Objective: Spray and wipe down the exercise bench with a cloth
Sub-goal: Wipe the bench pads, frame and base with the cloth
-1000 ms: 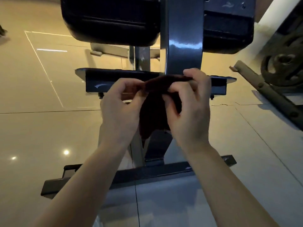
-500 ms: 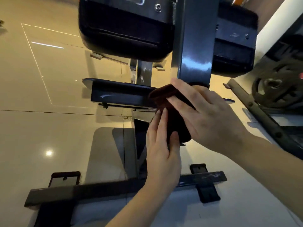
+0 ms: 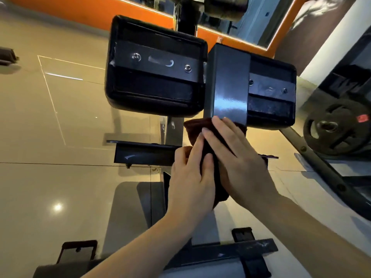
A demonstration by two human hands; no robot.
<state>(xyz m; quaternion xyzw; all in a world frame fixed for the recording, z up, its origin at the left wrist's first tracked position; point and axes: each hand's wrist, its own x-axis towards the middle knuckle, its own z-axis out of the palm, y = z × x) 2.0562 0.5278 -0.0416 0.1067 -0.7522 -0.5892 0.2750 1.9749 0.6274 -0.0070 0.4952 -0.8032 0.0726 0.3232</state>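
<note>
Two hands, left hand (image 3: 190, 183), right hand (image 3: 239, 163), pressing cloth (image 3: 208, 149), lengthwise along bench post (image 3: 228, 83)

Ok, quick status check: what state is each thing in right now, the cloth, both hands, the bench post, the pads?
Cloth: dark, bunched, pressed against the post between both hands.
Left hand: fingers straight, flat against the cloth.
Right hand: fingers straight, pressing the cloth from the other side.
Post: glossy, upright, cloth at its lower part.
Pads: undersides showing, untouched.
Weight plate: racked at right, untouched.

Glossy metal post (image 3: 228, 83), possibly vinyl pad (image 3: 154, 77), dark cloth (image 3: 208, 141), polished floor (image 3: 60, 177)
</note>
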